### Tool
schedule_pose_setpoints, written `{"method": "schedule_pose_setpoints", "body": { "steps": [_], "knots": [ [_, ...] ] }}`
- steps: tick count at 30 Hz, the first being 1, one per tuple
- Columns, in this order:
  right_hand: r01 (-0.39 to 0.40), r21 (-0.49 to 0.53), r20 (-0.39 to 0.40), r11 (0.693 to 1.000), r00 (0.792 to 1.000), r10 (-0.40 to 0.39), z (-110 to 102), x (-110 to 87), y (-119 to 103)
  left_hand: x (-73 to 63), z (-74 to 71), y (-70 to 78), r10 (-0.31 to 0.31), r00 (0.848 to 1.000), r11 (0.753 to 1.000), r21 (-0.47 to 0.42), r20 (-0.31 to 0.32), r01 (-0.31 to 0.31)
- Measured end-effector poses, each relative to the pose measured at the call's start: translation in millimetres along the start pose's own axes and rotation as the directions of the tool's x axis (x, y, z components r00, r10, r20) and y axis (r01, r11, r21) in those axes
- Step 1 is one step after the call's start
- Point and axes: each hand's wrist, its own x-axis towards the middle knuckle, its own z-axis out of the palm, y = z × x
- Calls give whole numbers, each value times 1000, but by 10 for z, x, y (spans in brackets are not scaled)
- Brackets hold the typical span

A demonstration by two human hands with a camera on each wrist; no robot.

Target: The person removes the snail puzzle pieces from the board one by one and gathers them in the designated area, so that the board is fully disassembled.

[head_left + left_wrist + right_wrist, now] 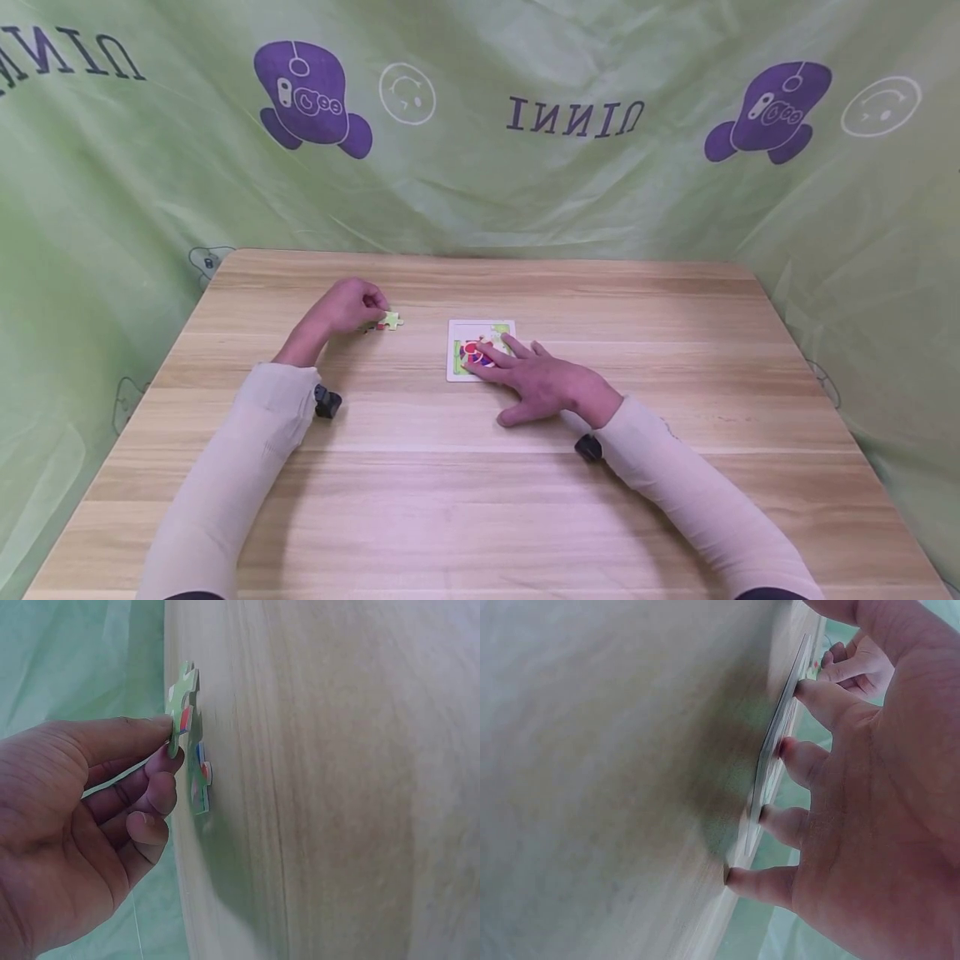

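Observation:
Between thumb and fingers my left hand [350,305] pinches a green jigsaw piece [180,701] with a bit of red on its edge. In the left wrist view, a second jigsaw piece [201,780] in green, blue and red lies on the table below it. My right hand [546,385] is spread out, with fingertips resting on a white-bordered puzzle board [451,352]. The board carries a red, blue and green picture, partly covered by the fingers. In the right wrist view the board [771,739] appears edge-on under the fingertips.
The wooden table [450,517] reaches back to a green curtain [480,200] with purple prints, which also hangs along both sides. A small black device [327,402] sits at the left wrist and another black device [588,448] at the right.

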Motion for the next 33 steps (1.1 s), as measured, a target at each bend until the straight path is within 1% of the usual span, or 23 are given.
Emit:
{"method": "schedule_pose_setpoints", "body": {
  "steps": [9,17,23,33],
  "knots": [
    [2,7,-1,1000,1000,-2,8,-14,-12,-17,23,-28,-11,1000,1000,-18,5,11],
    [-6,5,0,1000,1000,6,16,-13,-20,-24,17,-13,-21,1000,1000,8,10,21],
    [-11,1,2,1000,1000,11,9,-16,-18,-32,7,-27,-23,1000,1000,7,13,23],
    [-6,7,-2,1000,1000,6,6,-18,-11,-32,27,-86,-8,1000,999,36,-19,9]
  ]
}}
